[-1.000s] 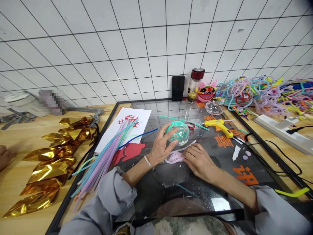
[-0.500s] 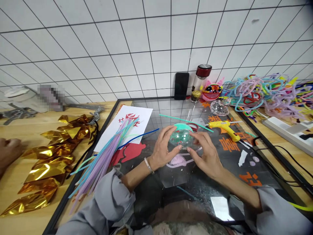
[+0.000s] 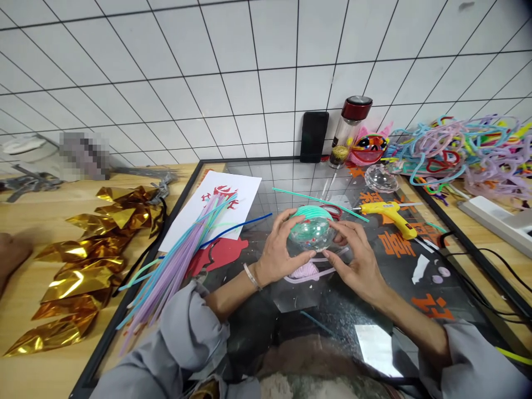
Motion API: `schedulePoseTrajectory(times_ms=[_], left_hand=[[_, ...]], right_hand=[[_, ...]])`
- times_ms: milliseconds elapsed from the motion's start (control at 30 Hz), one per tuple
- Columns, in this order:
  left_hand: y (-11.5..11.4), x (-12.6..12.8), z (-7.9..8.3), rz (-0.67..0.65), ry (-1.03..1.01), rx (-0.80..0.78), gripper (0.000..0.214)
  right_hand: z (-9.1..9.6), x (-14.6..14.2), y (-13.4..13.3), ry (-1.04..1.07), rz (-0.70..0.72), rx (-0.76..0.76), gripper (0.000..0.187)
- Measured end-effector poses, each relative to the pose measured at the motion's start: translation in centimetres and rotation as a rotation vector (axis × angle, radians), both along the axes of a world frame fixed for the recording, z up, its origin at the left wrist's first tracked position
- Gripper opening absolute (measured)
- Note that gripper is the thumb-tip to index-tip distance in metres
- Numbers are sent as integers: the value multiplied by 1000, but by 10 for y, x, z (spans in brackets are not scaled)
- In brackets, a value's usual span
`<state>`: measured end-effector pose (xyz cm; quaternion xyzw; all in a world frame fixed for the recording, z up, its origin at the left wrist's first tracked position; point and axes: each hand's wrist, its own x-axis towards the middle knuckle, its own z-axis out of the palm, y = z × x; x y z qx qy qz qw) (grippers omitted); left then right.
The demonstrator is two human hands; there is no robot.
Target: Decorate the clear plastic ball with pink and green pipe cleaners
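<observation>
Between my two hands is a clear plastic dome (image 3: 312,235) with small red specks, set against a coil of mint-green pipe cleaner (image 3: 313,213). My left hand (image 3: 279,247) wraps its left side, thumb along the bottom edge. On the other side my right hand (image 3: 352,254) grips it with fingertips and thumb. Just below lies a lilac pipe-cleaner coil (image 3: 305,271) on the dark glass tabletop. A straight green pipe cleaner (image 3: 286,193) rests behind the dome, and a yellow glue gun (image 3: 388,215) lies to the right.
Left are bundled pipe cleaners (image 3: 183,255) over white paper (image 3: 245,185), a red cut-out (image 3: 220,256) and gold foil (image 3: 78,277). Another person's hand (image 3: 12,255) shows at far left. A phone (image 3: 314,137), bottle (image 3: 347,130), second clear dome (image 3: 381,178) and tangled pipe cleaners (image 3: 449,149) stand behind.
The view has shifted slightly, so the back items appear farther right and higher. Both hands keep their hold on the dome, with only a slight shift of the right fingers.
</observation>
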<state>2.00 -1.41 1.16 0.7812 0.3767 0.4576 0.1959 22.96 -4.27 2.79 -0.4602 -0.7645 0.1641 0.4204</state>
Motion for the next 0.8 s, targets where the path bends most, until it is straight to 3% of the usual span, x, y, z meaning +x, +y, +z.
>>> schedulePoseTrajectory(times_ms=[100,467,800], left_hand=[[1,1,-2,2,-7,-18,79],[3,3,-3,-2,-34,-15,80],[5,3,-4,-11,-33,-3,80]], right_hand=[[-2,1,1,9,20,8,48],[-1,0,1,22,35,24,50],[0,3,2,37,-31,60,45]])
